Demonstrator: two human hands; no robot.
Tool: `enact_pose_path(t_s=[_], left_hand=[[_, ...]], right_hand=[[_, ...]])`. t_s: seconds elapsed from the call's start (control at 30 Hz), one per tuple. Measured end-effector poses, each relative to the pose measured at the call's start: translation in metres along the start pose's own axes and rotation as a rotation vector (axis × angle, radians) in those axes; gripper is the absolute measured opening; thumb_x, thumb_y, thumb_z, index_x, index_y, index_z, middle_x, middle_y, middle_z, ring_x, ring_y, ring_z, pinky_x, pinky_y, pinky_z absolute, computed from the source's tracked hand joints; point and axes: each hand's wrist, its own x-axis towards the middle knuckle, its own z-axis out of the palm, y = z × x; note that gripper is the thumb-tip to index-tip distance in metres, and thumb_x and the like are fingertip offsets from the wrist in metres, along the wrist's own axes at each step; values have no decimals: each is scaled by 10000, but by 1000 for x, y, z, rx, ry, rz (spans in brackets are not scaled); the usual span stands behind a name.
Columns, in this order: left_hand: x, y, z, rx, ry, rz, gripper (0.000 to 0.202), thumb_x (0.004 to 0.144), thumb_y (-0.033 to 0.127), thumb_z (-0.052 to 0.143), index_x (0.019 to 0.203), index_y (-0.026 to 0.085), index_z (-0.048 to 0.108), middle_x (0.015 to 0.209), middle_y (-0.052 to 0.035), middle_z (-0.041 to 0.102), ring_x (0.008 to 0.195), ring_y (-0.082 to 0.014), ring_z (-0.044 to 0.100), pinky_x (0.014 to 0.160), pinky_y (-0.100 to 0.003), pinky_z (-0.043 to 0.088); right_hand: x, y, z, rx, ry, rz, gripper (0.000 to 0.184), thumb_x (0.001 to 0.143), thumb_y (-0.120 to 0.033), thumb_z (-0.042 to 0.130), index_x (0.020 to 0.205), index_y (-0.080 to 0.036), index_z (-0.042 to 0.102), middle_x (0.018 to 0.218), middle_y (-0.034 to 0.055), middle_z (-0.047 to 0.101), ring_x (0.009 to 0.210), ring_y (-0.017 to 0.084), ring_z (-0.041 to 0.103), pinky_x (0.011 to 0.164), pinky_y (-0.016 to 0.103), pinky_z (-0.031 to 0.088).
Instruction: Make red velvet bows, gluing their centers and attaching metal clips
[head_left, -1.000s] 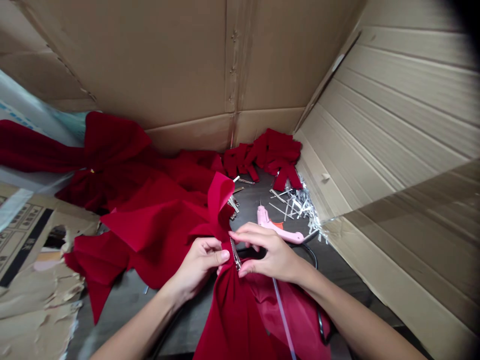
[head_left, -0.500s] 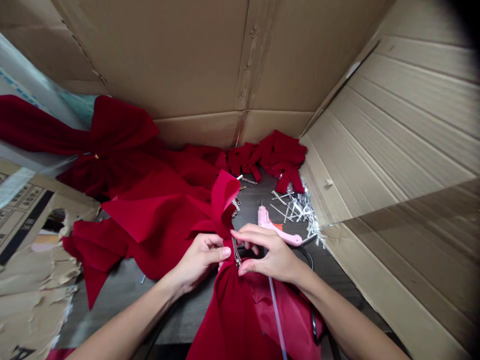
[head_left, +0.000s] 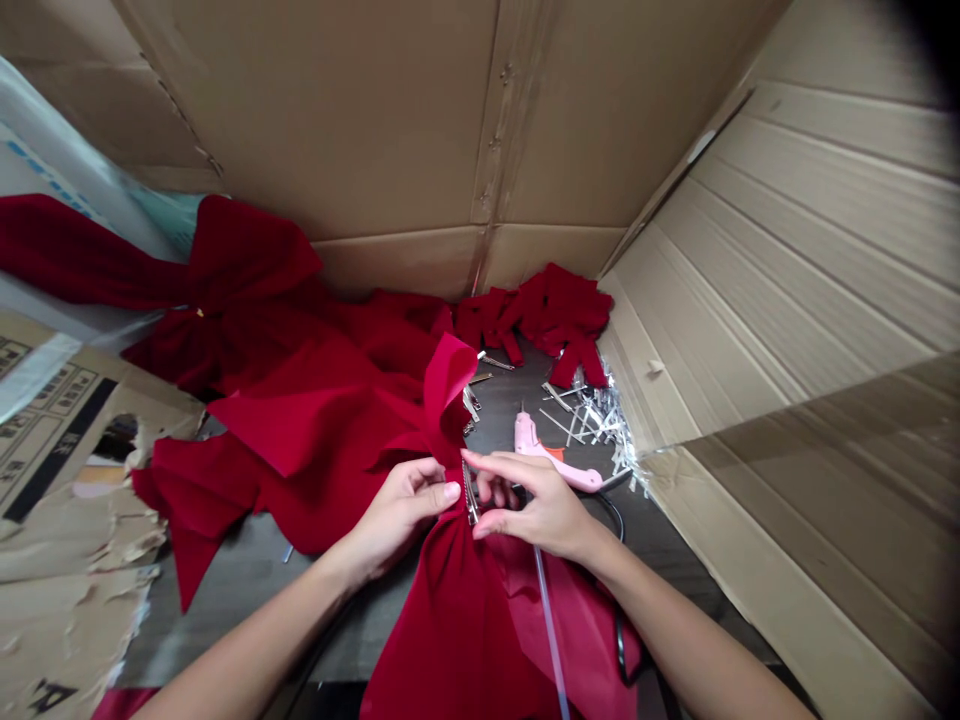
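Note:
A large red fabric bow (head_left: pixel 450 610) hangs over the table's front edge, gathered at its middle. My left hand (head_left: pixel 409 505) is closed on that gathered middle, thumb on top. Against the gather lies a silver metal hair clip (head_left: pixel 470 495). My right hand (head_left: pixel 529 500) holds the clip by its two ends between the fingers and thumb. Just beyond the right hand, a pink glue gun (head_left: pixel 551 455) rests on the table. Its clear glue stick (head_left: pixel 551 630) runs beneath my right hand and over the fabric. The back of the gather is hidden.
More red bows (head_left: pixel 247 290) and red fabric pile up at the left. Small red strips (head_left: pixel 562 310) lie at the back, by silver ties (head_left: pixel 600 415) and loose clips (head_left: pixel 480 378). Cardboard walls (head_left: pixel 390 120) enclose the back and right. A black cord (head_left: pixel 621 620) hangs near my right forearm.
Both hands, the clip and the gathered middle have shifted very slightly upward in view. The clip stays against the bow, and both grips look the same.

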Motion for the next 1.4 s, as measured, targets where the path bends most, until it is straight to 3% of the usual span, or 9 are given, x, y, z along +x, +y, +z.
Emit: enact_pose_path(t_s=[0.13,0.33,0.57,0.8,0.97,1.2,1.4], left_hand=[[2,-1,0,-79,-19,26,370,741,218,756,1092,154,655,912,-65,701,765,-155,646,776,-279,479],[2,-3,-4,-143,-6,-45,213,729,182,757,914,121,670,804,-39,690,716,-135,644,732,-246,487],[0,1,0,-201,-149,-84,207,752,204,732,935,114,701,916,-96,713,840,-204,675,787,-292,500],[-2,0,0,-229,-154,-104,203,750,187,734,945,133,710,890,-68,716,826,-184,676,763,-263,501],[0,-2,-1,-279,-162,-149,196,707,226,780,861,116,729,809,-64,717,758,-174,673,723,-246,504],[-2,-17,-5,-423,-165,-271,273,607,231,852,825,106,745,841,-58,736,886,-193,681,855,-254,506],[-2,-25,-11,-547,-224,-410,151,641,139,802,756,91,718,711,-46,717,679,-160,682,678,-227,525]], right_hand=[[-1,0,2,54,8,49,727,691,-493,774,1321,-212,542,736,-30,563,531,75,421,483,204,421],[0,-4,-2,98,-2,88,830,671,-513,783,1369,-202,461,773,-25,563,541,70,420,476,198,407],[1,-12,-6,17,-44,46,758,664,-542,768,1301,-206,533,842,8,596,602,99,474,526,233,448],[1,-16,-6,-8,-16,-35,756,688,-538,757,1311,-191,506,883,29,606,652,120,511,584,255,483],[1,-19,-4,21,-66,-33,756,696,-513,765,1319,-191,482,919,46,581,726,142,537,576,251,495],[1,-28,3,57,-24,-100,717,709,-410,800,1311,-204,470,914,34,539,752,145,551,603,248,497],[2,-33,2,-61,-44,-170,694,734,-394,786,1308,-174,463,915,47,545,758,155,544,675,284,506]])
